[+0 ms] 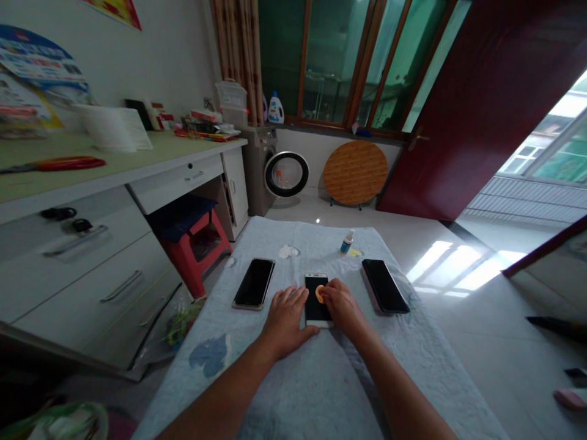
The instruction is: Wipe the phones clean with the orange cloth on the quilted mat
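Observation:
A white-framed smartphone (315,315) lies face up on the cloth-covered table. Along its left edge rests my left hand (285,321), fingers stretched out and thumb near the lower edge. My right hand (338,299) is closed on a small round orange pad (320,294), which is against the dark screen. To the left lies a second smartphone (255,283) with a light edge. On the right is a third, dark smartphone (384,286). A small spray bottle (347,242) with a blue label stands farther back.
A pale blue patterned cloth (293,379) covers the table. At left stand a desk (174,165) and a red stool (197,244). Behind are a washing machine with its round door (287,174) open and a round wooden tabletop (356,172) leaning on the wall.

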`<state>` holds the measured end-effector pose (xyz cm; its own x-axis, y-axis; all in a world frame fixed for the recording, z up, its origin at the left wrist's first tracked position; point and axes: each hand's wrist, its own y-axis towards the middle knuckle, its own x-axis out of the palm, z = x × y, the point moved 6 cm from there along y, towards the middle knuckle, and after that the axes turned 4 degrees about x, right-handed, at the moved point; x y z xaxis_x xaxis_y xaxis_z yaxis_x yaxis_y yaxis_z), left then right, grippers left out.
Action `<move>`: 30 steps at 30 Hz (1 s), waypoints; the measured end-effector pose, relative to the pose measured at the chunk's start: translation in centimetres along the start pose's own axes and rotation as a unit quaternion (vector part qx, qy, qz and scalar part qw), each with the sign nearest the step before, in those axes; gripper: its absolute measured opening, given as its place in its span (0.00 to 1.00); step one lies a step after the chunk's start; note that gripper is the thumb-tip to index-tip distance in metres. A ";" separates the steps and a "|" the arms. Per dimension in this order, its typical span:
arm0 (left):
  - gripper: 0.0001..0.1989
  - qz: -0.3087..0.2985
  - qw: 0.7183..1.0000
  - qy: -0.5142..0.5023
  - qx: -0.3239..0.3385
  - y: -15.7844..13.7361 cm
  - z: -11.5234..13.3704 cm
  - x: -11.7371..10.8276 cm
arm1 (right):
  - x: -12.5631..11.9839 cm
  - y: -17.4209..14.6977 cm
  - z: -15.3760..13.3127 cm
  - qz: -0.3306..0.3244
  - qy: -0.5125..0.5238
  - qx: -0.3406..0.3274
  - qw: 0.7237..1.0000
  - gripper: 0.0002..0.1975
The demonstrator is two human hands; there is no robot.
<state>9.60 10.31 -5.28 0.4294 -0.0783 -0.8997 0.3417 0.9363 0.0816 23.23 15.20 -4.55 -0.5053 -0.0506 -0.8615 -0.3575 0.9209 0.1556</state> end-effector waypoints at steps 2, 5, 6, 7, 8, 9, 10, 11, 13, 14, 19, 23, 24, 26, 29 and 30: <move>0.40 -0.001 1.000 -0.003 0.001 0.0 0.0 0.0 | -0.1 0.7 0.3 -0.018 -0.026 0.007 0.999 0.13; 0.41 0.005 1.000 -0.006 0.005 0.0 -0.1 0.1 | -0.3 2.2 0.5 -0.047 -0.066 0.006 0.997 0.14; 0.41 0.008 1.000 -0.007 0.006 0.0 -0.2 0.1 | -0.4 2.7 0.6 -0.053 -0.077 0.006 0.996 0.14; 0.41 0.010 1.000 -0.008 0.008 0.0 -0.2 0.2 | -0.5 3.4 0.7 -0.054 -0.085 0.007 0.995 0.14; 0.41 0.011 1.000 -0.009 0.010 0.1 -0.3 0.3 | -0.5 4.0 0.8 -0.052 -0.091 0.010 0.994 0.14; 0.42 0.012 1.000 -0.010 0.011 0.1 -0.3 0.3 | -0.6 4.5 0.9 -0.047 -0.096 0.014 0.994 0.15; 0.42 0.014 1.000 -0.010 0.013 0.1 -0.4 0.4 | -0.6 5.1 0.9 -0.041 -0.099 0.019 0.994 0.15; 0.42 0.016 1.000 -0.011 0.013 0.1 -0.5 0.5 | -0.6 5.5 1.0 -0.035 -0.102 0.024 0.994 0.15; 0.42 0.022 1.000 -0.013 0.012 0.1 -0.6 0.5 | -0.3 6.0 0.8 -0.028 -0.103 0.029 0.994 0.15; 0.42 0.025 1.000 -0.015 0.013 0.1 -0.6 0.6 | -0.1 6.1 0.6 -0.028 -0.101 0.026 0.994 0.14; 0.46 0.069 0.997 -0.027 0.027 0.0 -0.8 0.7 | 0.9 4.3 -1.5 -0.054 -0.063 -0.057 0.995 0.12; 0.48 0.076 0.996 -0.021 0.029 0.0 -0.8 0.8 | 0.6 1.2 -3.2 -0.091 -0.040 -0.112 0.989 0.11; 0.47 0.067 0.997 -0.015 0.025 0.0 -0.8 0.8 | 0.3 0.4 -3.6 -0.104 -0.030 -0.120 0.987 0.10; 0.43 0.051 0.999 -0.003 0.018 0.0 -0.7 0.7 | -0.2 -1.0 -4.1 -0.140 -0.012 -0.134 0.981 0.10; 0.39 0.043 0.999 0.004 0.017 0.0 -0.3 0.3 | -0.8 -1.9 -4.3 -0.186 0.023 -0.153 0.970 0.08; 0.39 0.041 0.999 0.004 0.017 0.0 -0.3 0.3 | -0.9 -1.8 -4.2 -0.191 0.027 -0.152 0.969 0.09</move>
<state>9.49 10.38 -5.62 0.4505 0.0005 -0.8928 0.3333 0.9276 0.1687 21.04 11.93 -2.01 -0.3280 -0.3928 -0.8591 -0.7377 0.6746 -0.0268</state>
